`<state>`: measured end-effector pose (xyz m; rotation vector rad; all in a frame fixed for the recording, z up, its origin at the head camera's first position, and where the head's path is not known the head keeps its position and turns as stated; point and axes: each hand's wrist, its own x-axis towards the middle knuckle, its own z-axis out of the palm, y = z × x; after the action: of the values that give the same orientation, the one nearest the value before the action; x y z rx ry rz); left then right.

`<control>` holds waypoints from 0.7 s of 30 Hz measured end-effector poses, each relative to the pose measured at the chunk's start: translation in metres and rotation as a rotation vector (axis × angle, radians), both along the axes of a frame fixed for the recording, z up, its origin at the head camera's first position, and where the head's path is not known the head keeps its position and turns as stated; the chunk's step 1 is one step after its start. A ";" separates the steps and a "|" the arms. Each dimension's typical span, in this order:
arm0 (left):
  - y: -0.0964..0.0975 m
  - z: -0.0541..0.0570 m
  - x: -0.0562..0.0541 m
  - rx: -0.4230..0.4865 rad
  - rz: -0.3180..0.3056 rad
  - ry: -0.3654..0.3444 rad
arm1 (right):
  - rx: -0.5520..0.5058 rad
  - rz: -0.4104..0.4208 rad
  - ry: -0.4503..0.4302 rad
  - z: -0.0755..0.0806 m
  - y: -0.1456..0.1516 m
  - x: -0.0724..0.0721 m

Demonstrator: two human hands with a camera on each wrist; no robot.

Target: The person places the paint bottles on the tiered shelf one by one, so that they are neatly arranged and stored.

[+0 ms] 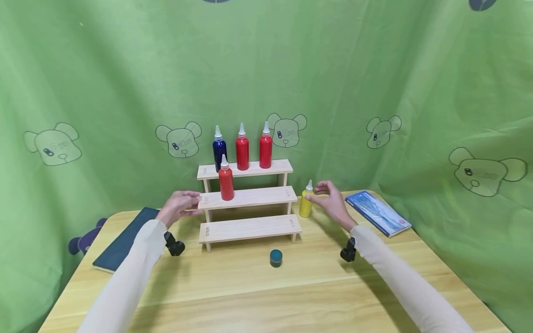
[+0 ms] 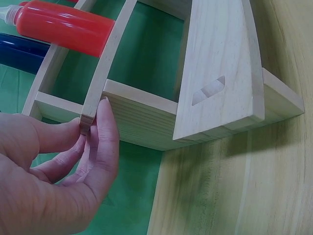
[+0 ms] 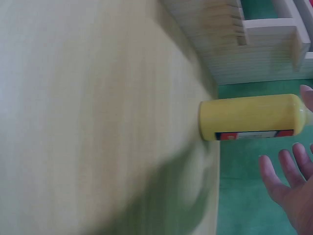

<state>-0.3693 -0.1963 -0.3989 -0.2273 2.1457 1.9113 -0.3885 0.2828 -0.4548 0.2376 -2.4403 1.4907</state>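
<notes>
A three-tier wooden display stand (image 1: 250,229) stands on the table. My left hand (image 1: 182,206) pinches the left end of its middle board; the left wrist view shows thumb and fingertips (image 2: 108,110) on either side of the board's end. A red squeeze bottle (image 1: 226,184) stands at the left of that middle board. The top board bears a dark blue bottle (image 1: 219,151) and two red bottles. To the right of the stand, a yellow bottle (image 3: 252,117) stands upright on the table. Around its upper part my right hand (image 1: 331,201) is spread, thumb near the neck and fingers apart from the bottle.
A small dark teal jar (image 1: 275,258) sits in front of the stand. A dark green book (image 1: 125,240) lies at the left, a blue book (image 1: 378,212) at the right. A green curtain (image 1: 266,69) hangs behind the table (image 1: 250,300).
</notes>
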 end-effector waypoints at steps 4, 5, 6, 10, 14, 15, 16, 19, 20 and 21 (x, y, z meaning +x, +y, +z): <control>0.000 0.000 0.006 0.004 -0.002 0.004 | 0.011 0.012 -0.003 -0.012 -0.001 0.003; 0.000 -0.001 0.007 0.006 -0.001 0.005 | 0.014 0.012 -0.003 -0.014 -0.001 0.004; 0.001 -0.001 0.007 0.010 -0.001 0.006 | 0.019 0.011 -0.004 -0.015 -0.002 0.006; 0.003 -0.005 0.010 0.024 -0.001 -0.005 | 0.056 0.004 0.001 -0.016 -0.004 0.011; 0.004 -0.006 0.012 0.015 0.003 -0.005 | 0.067 0.020 -0.033 -0.016 -0.006 0.008; 0.004 -0.005 0.011 0.006 0.003 0.003 | 0.061 0.023 -0.044 -0.015 -0.007 0.007; 0.004 -0.004 0.010 0.002 0.008 0.009 | 0.053 0.021 -0.055 -0.015 -0.009 0.006; 0.004 0.002 0.007 -0.023 -0.001 0.030 | 0.036 0.008 -0.065 -0.012 -0.013 0.003; 0.004 0.003 0.006 -0.033 0.000 0.037 | 0.029 0.002 -0.061 -0.011 -0.014 0.002; 0.003 0.005 0.005 -0.040 0.004 0.043 | 0.023 -0.003 -0.056 -0.010 -0.016 0.001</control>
<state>-0.3639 -0.1929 -0.3942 -0.2005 2.2146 1.8936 -0.3879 0.2668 -0.4651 0.1992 -2.5017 1.4883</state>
